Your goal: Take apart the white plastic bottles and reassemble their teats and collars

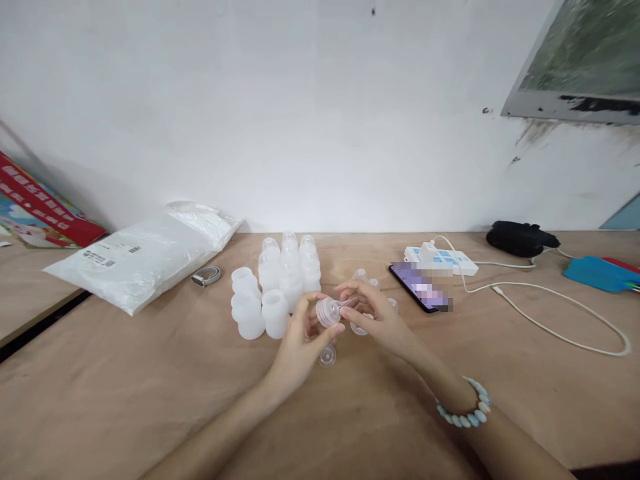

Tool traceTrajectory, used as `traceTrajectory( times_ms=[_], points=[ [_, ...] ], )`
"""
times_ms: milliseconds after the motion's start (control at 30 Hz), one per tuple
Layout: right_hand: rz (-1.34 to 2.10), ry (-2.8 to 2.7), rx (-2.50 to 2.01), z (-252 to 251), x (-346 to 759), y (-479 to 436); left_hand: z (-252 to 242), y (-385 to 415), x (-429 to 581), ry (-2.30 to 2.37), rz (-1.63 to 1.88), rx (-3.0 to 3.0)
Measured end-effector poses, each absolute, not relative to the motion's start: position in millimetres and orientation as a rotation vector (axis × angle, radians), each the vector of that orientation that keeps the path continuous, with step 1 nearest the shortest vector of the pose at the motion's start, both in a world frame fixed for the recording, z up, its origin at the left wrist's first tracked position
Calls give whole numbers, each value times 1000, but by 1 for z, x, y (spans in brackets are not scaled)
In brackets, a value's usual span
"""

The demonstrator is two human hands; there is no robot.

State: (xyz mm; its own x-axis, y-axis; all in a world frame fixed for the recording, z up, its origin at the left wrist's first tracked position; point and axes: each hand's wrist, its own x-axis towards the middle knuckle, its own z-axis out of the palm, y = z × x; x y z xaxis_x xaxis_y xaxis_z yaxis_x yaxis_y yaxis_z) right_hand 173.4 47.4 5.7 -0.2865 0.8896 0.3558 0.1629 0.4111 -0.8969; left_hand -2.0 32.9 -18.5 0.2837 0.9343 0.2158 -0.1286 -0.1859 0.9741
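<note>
My left hand [303, 331] is closed around a clear ridged bottle collar [327, 313], tilted to the right over the table. My right hand [374, 313] pinches the clear nipple [345, 306] that sticks out of this collar. Below my hands a small clear round part [327, 355] lies on the table. Behind my right hand are several clear nipples [361, 327], partly hidden by it. Left of my hands stand several open frosted white bottles [275, 313], and behind these, several more white bottles with clear domed caps [290, 257].
A dark phone [414, 287] and a white power strip [463, 262] with a looping white cable [560, 293] are on the right. Farther back lie a black pouch [520, 238] and a blue item [593, 273]. A watch [205, 276] and a white plastic package [150, 253] lie at left.
</note>
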Motion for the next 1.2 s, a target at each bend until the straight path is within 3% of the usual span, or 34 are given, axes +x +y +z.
traceTrajectory(
  times_ms=[233, 600, 1200],
  points=[
    [636, -1988, -848, 12, 178, 44, -19, 34, -4, 793, 1120, 1421],
    [442, -2024, -803, 7, 170, 42, -19, 39, -6, 807, 1104, 1370],
    [742, -1673, -975, -6, 161, 40, -13, 35, -7, 927, 1146, 1458]
  ],
)
